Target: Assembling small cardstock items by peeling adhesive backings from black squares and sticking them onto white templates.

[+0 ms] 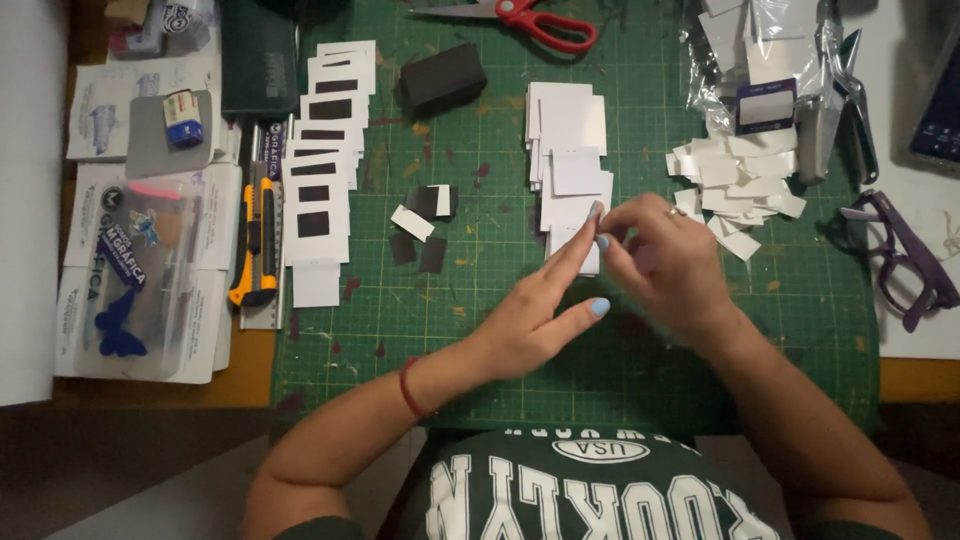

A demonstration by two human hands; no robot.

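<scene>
Over the green cutting mat, the left hand reaches toward one o'clock with fingers stretched flat, its fingertips meeting the right hand at the near end of a stack of white cards. The right hand's fingers are curled narrow and seem to pinch a small white piece, though it is too hidden to tell for sure. At three o'clock from the hands lies a heap of white paper strips; at nine o'clock, small black pieces. Red-handled scissors rest at twelve o'clock, purple glasses far right.
</scene>
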